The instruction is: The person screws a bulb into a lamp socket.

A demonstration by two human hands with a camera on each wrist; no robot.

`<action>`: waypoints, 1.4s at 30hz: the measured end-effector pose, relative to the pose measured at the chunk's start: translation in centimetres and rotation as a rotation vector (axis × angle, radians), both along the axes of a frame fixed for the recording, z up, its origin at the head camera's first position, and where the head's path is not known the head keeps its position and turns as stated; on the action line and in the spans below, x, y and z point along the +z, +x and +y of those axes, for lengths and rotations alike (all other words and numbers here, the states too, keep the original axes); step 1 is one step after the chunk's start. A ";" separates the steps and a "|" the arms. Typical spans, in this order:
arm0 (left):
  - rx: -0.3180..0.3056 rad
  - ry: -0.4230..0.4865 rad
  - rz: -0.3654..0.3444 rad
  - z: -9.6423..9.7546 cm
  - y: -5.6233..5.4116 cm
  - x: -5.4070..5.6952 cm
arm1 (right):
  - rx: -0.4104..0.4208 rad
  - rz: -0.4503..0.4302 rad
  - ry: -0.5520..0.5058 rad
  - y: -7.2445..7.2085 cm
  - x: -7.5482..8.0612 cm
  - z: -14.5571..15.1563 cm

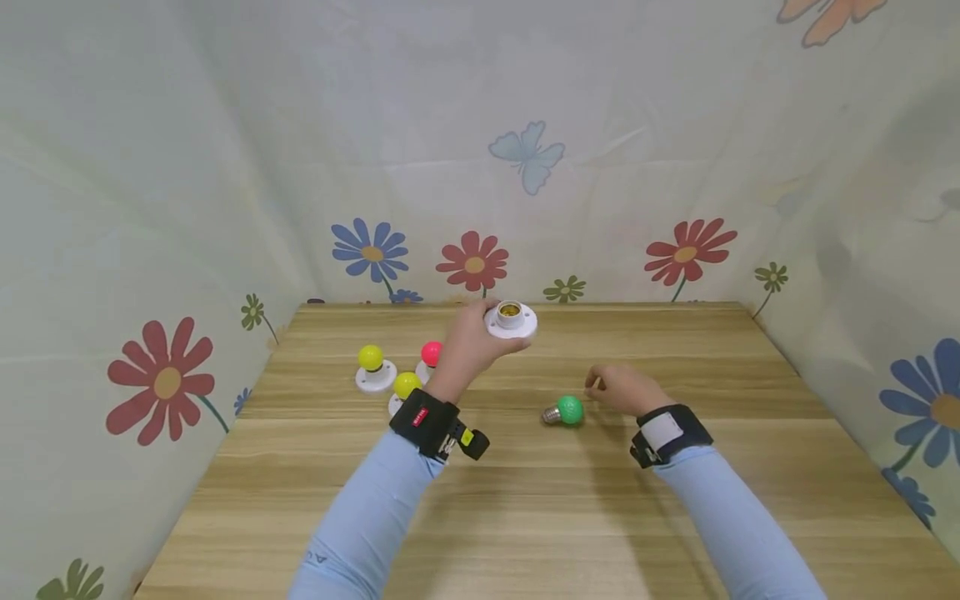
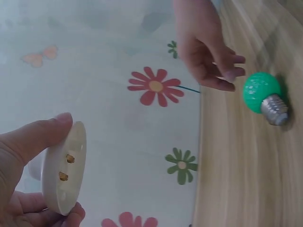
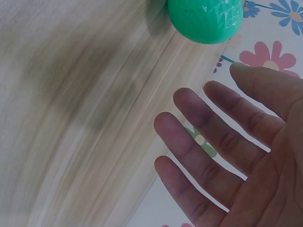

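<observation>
My left hand (image 1: 474, 340) grips a round white lamp holder (image 1: 512, 321) by its rim, held up above the table with the brass-lined socket facing up. In the left wrist view the underside of the lamp holder (image 2: 66, 170) shows two brass contacts, with thumb and fingers at opposite edges. A green light bulb (image 1: 570, 410) lies on its side on the table, its silver screw base pointing left. Just right of the bulb hovers my right hand (image 1: 626, 389), holding nothing. In the right wrist view its fingers (image 3: 182, 137) are spread and relaxed, apart from the green bulb (image 3: 206, 19).
On the left of the wood-grain table (image 1: 525, 517) stand lamp holders with bulbs in them: a yellow bulb (image 1: 371, 358), another yellow bulb (image 1: 407, 385) and a red bulb (image 1: 431, 353), partly behind my left arm. A flower-patterned curtain (image 1: 585, 208) borders the table's back and sides.
</observation>
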State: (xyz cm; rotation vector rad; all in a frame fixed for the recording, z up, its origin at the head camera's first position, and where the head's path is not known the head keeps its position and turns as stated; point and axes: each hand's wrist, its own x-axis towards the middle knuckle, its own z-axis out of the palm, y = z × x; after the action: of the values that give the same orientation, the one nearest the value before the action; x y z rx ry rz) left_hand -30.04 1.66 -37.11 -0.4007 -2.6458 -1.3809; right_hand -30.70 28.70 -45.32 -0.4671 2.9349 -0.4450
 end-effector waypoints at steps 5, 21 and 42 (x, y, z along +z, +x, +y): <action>0.027 -0.013 -0.058 -0.1 0.1 -2.1 | 0.001 0.034 -0.025 0.2 0.3 -0.8; 0.037 -0.013 -0.059 -0.6 0.4 -3.9 | 0.152 0.045 -0.116 0.7 -2.1 -4.5; 0.047 0.018 -0.063 -1.1 0.5 -4.5 | 0.112 -0.009 -0.170 0.3 -2.1 -4.3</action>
State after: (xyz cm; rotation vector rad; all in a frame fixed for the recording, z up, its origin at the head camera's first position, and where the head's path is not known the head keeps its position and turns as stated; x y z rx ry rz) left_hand -29.56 0.59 -41.59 -0.2954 -2.6723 -1.4253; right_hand -30.39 24.38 -47.42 -0.6449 2.8559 -0.6826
